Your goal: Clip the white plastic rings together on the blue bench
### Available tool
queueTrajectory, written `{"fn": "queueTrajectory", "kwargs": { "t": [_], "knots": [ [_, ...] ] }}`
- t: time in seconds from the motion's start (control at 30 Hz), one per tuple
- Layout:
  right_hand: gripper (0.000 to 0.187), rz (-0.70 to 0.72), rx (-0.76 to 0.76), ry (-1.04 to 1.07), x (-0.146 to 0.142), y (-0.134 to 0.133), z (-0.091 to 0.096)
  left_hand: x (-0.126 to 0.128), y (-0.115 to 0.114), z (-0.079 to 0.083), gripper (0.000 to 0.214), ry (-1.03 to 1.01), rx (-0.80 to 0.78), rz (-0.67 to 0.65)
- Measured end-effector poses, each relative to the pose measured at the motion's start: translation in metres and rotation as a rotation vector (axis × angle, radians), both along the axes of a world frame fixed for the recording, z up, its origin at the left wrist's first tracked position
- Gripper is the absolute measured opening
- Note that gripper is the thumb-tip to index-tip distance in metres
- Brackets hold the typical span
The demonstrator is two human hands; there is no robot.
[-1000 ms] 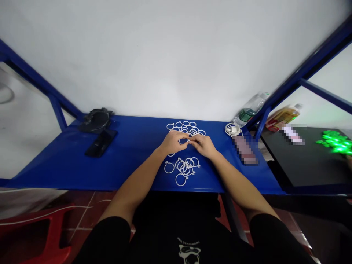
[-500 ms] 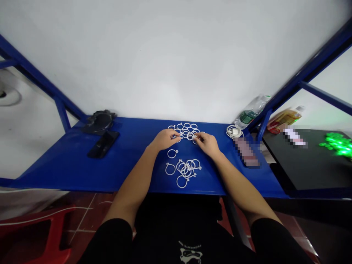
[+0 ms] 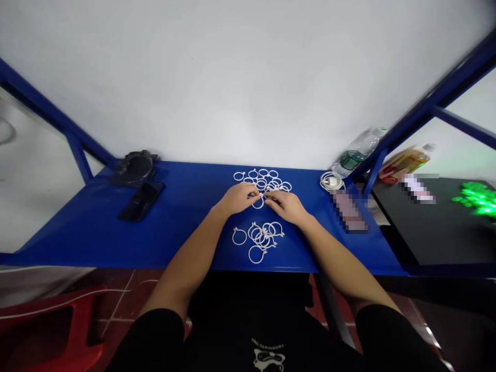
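L hand & R hand meet mid-desk, fingers of both pinched shut on one white ring btw them. Far rings lie just behind it; near pile sits toward the body.

Rings lie on the table; phone far left; cable right.

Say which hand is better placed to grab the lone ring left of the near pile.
Left, likely: lone ring lies close by left hand; near pile sits between it and right hand. Both pinch one shared ring.
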State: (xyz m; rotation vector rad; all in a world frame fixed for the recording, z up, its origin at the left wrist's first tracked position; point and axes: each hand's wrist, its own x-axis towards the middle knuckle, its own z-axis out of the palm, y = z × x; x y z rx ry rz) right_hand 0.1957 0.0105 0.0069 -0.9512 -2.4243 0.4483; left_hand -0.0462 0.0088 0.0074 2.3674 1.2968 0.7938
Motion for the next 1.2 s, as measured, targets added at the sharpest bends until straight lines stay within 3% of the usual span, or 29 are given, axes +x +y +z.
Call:
{"fn": "queueTrajectory", "kwargs": {
  "t": [0.23,0.5,0.77,1.0,1.1,1.2],
  "knots": [
    [0.026,-0.052,-0.005,0.039,0.002,-0.001,0.005,0.022,-0.010,-0.007,0.014,-0.104,0.182,-0.085],
    [0.036,-0.051,0.015,-0.073,0.005,-0.002,0.010,0.027,-0.014,0.001,0.024,-0.227,0.073,-0.112],
    [0.047,0.020,-0.271,0.259,-0.001,-0.002,0.006,0.028,-0.019,0.014,0.033,-0.257,0.025,-0.114],
    [0.051,0.067,-0.489,0.411,-0.006,0.002,-0.010,0.030,-0.020,0.011,0.030,-0.226,0.049,-0.084],
    [0.049,0.025,-0.440,0.411,-0.008,0.000,-0.008,0.030,-0.019,0.010,0.029,-0.226,0.062,-0.038],
    [0.040,0.011,-0.289,0.290,-0.007,-0.001,-0.002,0.022,-0.014,0.009,0.022,-0.150,0.075,0.019]
  ]
}}
